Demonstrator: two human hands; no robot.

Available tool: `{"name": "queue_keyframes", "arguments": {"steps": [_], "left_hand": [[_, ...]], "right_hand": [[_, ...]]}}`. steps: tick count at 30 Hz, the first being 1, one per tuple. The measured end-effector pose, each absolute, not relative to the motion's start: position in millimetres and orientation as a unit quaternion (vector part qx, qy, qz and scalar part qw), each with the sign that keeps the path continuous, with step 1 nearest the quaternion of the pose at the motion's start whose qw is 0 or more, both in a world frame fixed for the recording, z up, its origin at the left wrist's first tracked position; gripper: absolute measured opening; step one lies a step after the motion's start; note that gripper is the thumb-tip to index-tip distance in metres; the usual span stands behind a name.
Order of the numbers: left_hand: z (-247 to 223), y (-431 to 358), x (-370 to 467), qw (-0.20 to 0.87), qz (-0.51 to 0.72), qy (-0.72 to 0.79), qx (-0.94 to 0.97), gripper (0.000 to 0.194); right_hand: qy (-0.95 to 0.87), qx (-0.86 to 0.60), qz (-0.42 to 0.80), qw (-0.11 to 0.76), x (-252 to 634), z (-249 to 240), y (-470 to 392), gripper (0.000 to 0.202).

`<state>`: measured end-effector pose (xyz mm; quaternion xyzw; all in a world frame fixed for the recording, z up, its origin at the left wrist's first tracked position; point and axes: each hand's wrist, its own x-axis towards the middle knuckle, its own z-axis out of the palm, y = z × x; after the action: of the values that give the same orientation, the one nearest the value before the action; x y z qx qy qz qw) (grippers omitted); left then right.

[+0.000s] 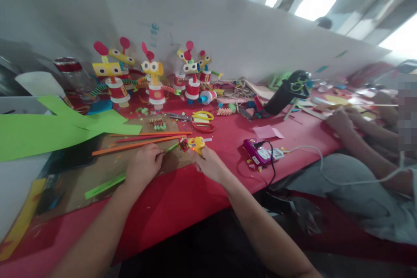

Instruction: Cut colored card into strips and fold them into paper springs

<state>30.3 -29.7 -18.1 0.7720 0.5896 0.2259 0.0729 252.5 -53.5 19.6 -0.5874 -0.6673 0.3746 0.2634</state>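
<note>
My right hand (208, 161) is closed around a small yellow hot glue gun (196, 143), with a pale glue stick (207, 140) poking out of its back and a small orange light glowing. The gun's nozzle end points left, close to the end of a narrow green paper strip (171, 147). My left hand (145, 164) pinches that strip between its fingers. Another green length (104, 186) shows below the left wrist on the brown cardboard (74, 186); whether it is the same strip is hidden. Orange and red paper strips (140, 142) lie just beyond the left hand.
Several paper-cup robot figures (119, 91) stand along the wall. Scissors (202, 117) with yellow and red handles lie before them. At right sit a purple power strip (260, 153) with cables, a black cylinder (286, 93) and another person's hands (340, 121). Green paper sheets (48, 132) spread at left.
</note>
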Motion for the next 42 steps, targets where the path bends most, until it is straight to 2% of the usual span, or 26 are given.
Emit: {"name": "queue_keyframes", "arguments": {"steps": [5,10,18,20,22,24,27,29,30,32,34,36,37,39,42], "left_hand": [[-18.6,-29.1,30.3,0.069,0.216,0.591,0.774,0.027],[-19.3,-29.0,30.2,0.072,0.235,0.586,0.772,0.027],[-20.9,-27.4,28.8,0.053,0.196,0.591,0.781,0.028],[-19.2,-28.8,30.5,0.041,0.185,0.595,0.781,0.029],[-16.4,-30.9,32.9,0.021,0.180,0.600,0.779,0.028],[-13.2,-32.8,34.7,0.002,0.191,0.599,0.778,0.027],[-7.9,-35.0,34.4,-0.015,0.240,0.595,0.767,0.025],[-3.9,-37.0,32.2,-0.024,0.276,0.601,0.750,0.025],[-1.7,-38.4,30.8,-0.030,0.291,0.606,0.740,0.025],[2.7,-41.9,28.3,-0.045,0.324,0.615,0.718,0.024],[6.1,-45.6,26.5,-0.044,0.357,0.621,0.697,0.023],[8.3,-48.1,25.7,-0.010,0.383,0.621,0.683,0.023],[9.1,-48.8,25.6,0.016,0.392,0.622,0.678,0.023],[10.5,-48.9,25.9,0.062,0.405,0.625,0.664,0.024],[13.9,-48.0,27.1,0.108,0.415,0.635,0.643,0.026]], "right_hand": [[-0.628,-0.644,0.331,0.285,278.6,15.5,-38.5,0.035],[-0.629,-0.627,0.338,0.312,278.9,16.1,-45.0,0.037],[-0.675,-0.576,0.373,0.270,256.2,19.1,-58.6,0.036],[-0.692,-0.602,0.302,0.260,261.7,21.2,-55.7,0.032],[-0.694,-0.655,0.182,0.239,274.8,22.8,-49.7,0.029],[-0.672,-0.712,0.074,0.188,292.6,22.9,-42.4,0.029],[-0.641,-0.760,-0.001,0.106,315.2,20.0,-33.5,0.029],[-0.645,-0.754,-0.037,0.118,316.9,17.7,-30.6,0.032],[-0.655,-0.738,-0.039,0.154,311.6,16.8,-29.8,0.034],[-0.685,-0.676,0.041,0.268,288.8,15.7,-28.7,0.034],[-0.691,-0.561,0.272,0.366,254.1,15.4,-26.4,0.027],[-0.610,-0.443,0.520,0.402,216.9,15.5,-22.2,0.035],[-0.556,-0.399,0.599,0.416,200.6,15.7,-19.7,0.036],[-0.467,-0.353,0.668,0.460,176.8,15.8,-15.0,0.034],[-0.403,-0.346,0.686,0.498,164.0,15.3,-11.2,0.028]]}}
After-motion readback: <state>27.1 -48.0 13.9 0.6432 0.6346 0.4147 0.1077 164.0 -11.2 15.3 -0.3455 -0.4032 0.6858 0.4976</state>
